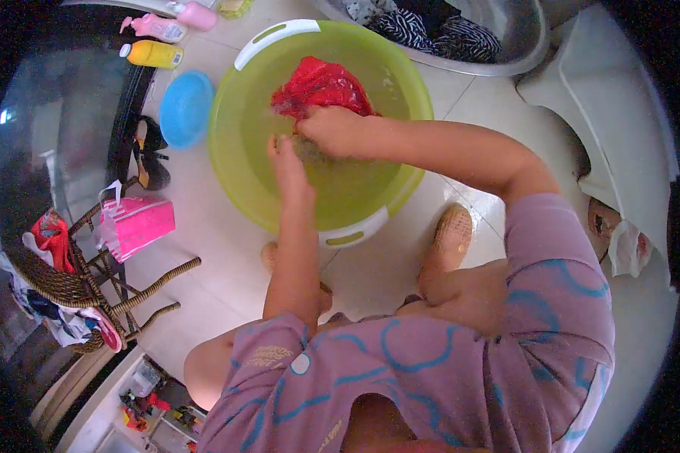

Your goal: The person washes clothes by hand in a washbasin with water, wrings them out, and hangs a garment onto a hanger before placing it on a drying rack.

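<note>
A wet red cloth (325, 87) lies bunched in the far half of a large green basin (227, 143) that holds cloudy water. My right hand (330, 130) is closed on the near edge of this cloth. Just to the left and nearer to me, my left hand (285, 162) is held over the water with its fingers curled together. Whether anything is in those fingers is hidden. Between the two hands a greyish patch shows in the water, too blurred to name.
A metal tub (517, 64) with dark and striped clothes stands beyond the basin. To the left are a blue bowl (185, 109), a yellow bottle (153, 54), a pink pump bottle (157, 29), black shoes (153, 158), a pink bag (143, 226) and a wicker chair (41, 279) with clothes.
</note>
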### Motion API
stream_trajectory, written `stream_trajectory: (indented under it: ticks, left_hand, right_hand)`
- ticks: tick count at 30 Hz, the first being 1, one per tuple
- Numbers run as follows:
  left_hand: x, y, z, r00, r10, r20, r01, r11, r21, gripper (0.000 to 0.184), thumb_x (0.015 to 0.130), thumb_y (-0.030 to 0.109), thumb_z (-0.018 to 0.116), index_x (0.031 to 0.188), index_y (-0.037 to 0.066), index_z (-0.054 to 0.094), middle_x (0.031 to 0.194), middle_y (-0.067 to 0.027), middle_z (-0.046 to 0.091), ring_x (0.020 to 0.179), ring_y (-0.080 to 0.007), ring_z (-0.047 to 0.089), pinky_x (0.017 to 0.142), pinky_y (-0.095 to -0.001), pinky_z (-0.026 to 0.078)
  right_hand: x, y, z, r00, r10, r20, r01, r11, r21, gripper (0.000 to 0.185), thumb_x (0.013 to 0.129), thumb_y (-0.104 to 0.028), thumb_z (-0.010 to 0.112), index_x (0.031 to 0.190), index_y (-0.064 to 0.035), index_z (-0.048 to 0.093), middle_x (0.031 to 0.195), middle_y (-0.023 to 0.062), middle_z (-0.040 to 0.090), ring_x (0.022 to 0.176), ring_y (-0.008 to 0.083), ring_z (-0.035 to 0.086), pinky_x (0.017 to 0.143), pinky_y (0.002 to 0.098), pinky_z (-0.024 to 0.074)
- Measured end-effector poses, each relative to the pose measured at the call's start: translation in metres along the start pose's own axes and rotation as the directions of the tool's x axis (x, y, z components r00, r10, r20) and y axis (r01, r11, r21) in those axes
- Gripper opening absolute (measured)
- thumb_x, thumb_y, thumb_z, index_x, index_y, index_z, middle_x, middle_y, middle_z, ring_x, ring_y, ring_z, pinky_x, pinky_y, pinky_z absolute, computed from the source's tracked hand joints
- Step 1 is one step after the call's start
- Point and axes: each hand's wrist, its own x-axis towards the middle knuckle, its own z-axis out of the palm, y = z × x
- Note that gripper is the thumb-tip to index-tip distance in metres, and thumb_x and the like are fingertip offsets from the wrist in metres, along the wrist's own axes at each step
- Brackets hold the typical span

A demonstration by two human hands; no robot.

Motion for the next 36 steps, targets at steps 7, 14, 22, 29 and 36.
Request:
stream_trajectory:
  ticks: [7,14,22,29,36]
  left_hand:
    - [0.016,0.031,-0.008,0.927,0.076,0.368,0.173,0.783,-0.598,0.046,0.096,0.038,0.044,0.13,0.007,0.048,0.133,-0.0107,0.05,0.121,-0.0257,0.049,0.103,-0.0424,0.04]
    - [-0.003,0.071,0.01,0.701,0.439,0.562,0.228,0.61,-0.759,0.047,0.098,0.039,0.043,0.124,0.001,0.053,0.129,-0.0116,0.054,0.118,-0.0278,0.051,0.103,-0.0441,0.038]
    - [-0.037,0.065,0.058,0.224,0.858,0.463,-0.963,0.122,0.24,0.035,0.092,0.035,0.053,0.117,0.012,0.062,0.121,-0.0157,0.055,0.125,-0.0344,0.043,0.105,-0.0536,0.03]
    - [-0.009,0.072,0.048,-0.045,0.788,0.614,-0.918,-0.275,0.287,0.021,0.087,0.028,0.061,0.091,0.008,0.061,0.106,-0.0094,0.06,0.101,-0.0333,0.054,0.091,-0.0529,0.04]
    - [-0.014,0.072,0.07,0.276,0.734,0.621,-0.926,0.029,0.377,0.027,0.093,0.024,0.052,0.097,0.0,0.062,0.1,-0.0241,0.061,0.092,-0.0421,0.057,0.082,-0.0496,0.045]
  right_hand:
    - [-0.02,-0.078,-0.113,0.903,-0.26,-0.343,0.393,0.824,0.408,0.017,0.073,-0.008,0.059,0.087,0.0007,0.061,0.102,0.0145,0.059,0.1,0.0332,0.055,0.087,0.0398,0.0451]
    - [0.007,-0.046,-0.058,0.912,0.247,-0.328,0.273,0.232,0.933,0.032,0.098,-0.027,0.041,0.11,-0.0058,0.062,0.118,0.0091,0.059,0.113,0.0215,0.053,0.102,0.0328,0.0368]
    - [0.006,-0.033,-0.065,0.854,0.425,0.299,0.099,-0.698,0.71,0.045,0.092,-0.052,0.048,0.102,-0.0111,0.062,0.102,0.0055,0.065,0.099,0.0218,0.058,0.09,0.0392,0.0469]
    - [0.008,-0.021,-0.062,0.899,0.261,0.352,-0.051,-0.736,0.675,0.048,0.091,-0.057,0.046,0.091,-0.0115,0.062,0.089,0.0105,0.067,0.08,0.028,0.061,0.078,0.0438,0.0492]
    - [0.014,-0.008,-0.036,0.902,0.37,0.221,0.1,-0.679,0.727,0.043,0.089,-0.05,0.047,0.081,-0.0108,0.062,0.085,0.0107,0.067,0.079,0.0286,0.061,0.078,0.0437,0.0485]
